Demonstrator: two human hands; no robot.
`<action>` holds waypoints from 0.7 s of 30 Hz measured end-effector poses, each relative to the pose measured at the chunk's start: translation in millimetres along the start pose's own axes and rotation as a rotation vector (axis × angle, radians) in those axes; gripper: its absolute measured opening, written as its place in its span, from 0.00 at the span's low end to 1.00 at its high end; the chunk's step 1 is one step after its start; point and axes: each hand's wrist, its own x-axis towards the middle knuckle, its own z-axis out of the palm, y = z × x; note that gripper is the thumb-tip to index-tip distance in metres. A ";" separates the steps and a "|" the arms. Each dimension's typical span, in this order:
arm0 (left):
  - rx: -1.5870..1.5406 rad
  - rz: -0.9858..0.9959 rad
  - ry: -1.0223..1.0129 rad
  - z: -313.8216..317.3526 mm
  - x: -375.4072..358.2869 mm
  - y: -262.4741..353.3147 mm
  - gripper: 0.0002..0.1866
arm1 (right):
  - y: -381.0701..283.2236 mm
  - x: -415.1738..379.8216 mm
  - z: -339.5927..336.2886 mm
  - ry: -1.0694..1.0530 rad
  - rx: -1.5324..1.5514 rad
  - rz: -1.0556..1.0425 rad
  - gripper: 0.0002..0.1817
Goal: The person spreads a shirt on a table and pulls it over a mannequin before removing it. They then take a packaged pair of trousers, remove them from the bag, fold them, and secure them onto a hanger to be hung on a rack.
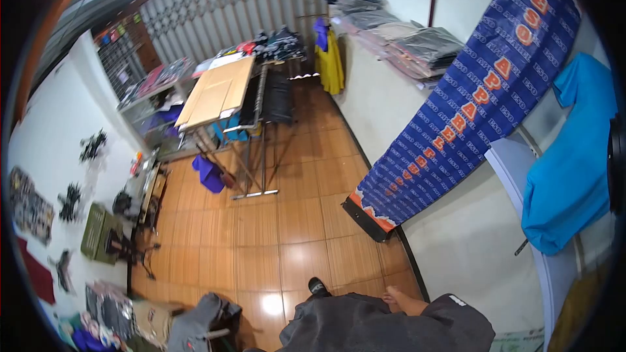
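Below the dark grey clothing at the bottom of the head view, my right hand shows past a bare forearm and a loose sleeve with a small white label. Its fingers are small in view but look slightly apart, with nothing visible in them. It hangs over the tiled floor, close to the base of the right wall. No part of my left hand shows. A foot in a black slipper is on the tiles, left of my right hand.
Ahead stands a board-topped table with metal legs. A blue and orange banner leans along the right wall, beside turquoise cloth. Packed garments lie on the right ledge. A grey-draped item and a green chair are at left.
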 end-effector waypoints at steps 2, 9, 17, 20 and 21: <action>-0.031 0.039 -0.163 -2.7 33.4 29.2 0.10 | -2.4 5.1 6.1 0.046 0.074 0.044 0.22; 0.132 0.150 -0.157 32.8 157.7 211.5 0.09 | -70.3 -36.2 77.1 0.164 0.287 0.071 0.15; 0.197 0.280 -0.322 180.4 162.2 396.9 0.08 | -132.4 20.5 113.4 0.114 0.457 0.045 0.12; 0.234 0.275 -0.421 238.1 154.2 416.5 0.06 | -173.2 57.4 109.4 0.079 0.510 -0.052 0.11; 0.258 0.265 -0.431 254.6 148.2 422.7 0.07 | -188.8 69.8 107.8 0.064 0.536 -0.104 0.10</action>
